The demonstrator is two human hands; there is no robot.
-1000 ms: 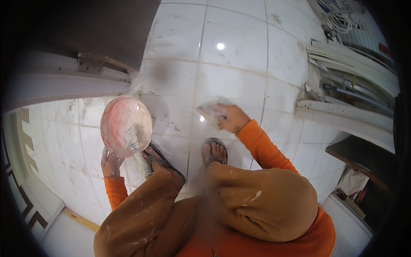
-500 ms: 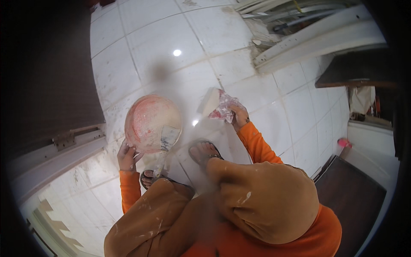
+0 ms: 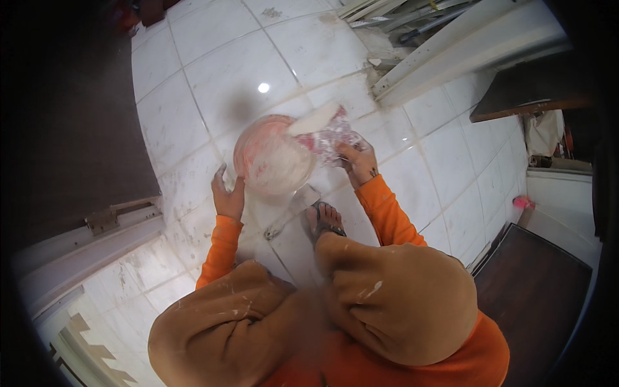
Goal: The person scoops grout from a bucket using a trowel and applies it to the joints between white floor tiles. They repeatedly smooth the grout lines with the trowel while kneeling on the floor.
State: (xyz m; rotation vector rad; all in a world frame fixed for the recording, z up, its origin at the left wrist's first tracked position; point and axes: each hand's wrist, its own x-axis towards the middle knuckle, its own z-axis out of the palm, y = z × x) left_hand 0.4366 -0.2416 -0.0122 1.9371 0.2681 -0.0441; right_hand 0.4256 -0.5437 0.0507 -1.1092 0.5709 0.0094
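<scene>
A round basin [image 3: 248, 153], pinkish and smeared with white, sits on the floor in front of me, with pale material inside. My right hand [image 3: 356, 158] grips a crumpled plastic bag [image 3: 327, 143], red and white, whose pale open end reaches over the basin's right side. White material shows at that end; whether any is pouring out is blurred. At the basin's left, my left hand [image 3: 229, 197] is open, thumb and fingers apart, its thumb close to the rim; contact is unclear. A putty knife [image 3: 293, 209] lies between the basin and my sandalled foot, blade near the basin.
Smudged white floor tiles [image 3: 219, 58] surround the basin. Metal profiles [image 3: 412, 26] are piled at the far right beside a long white beam [image 3: 464, 48]. A dark board [image 3: 529, 93] juts in at the right, and a dark panel [image 3: 77, 116] stands on the left.
The basin has shifted right and away from me. The bag in my right hand has moved over it. The putty knife now lies on the floor, and my left hand has opened farther right.
</scene>
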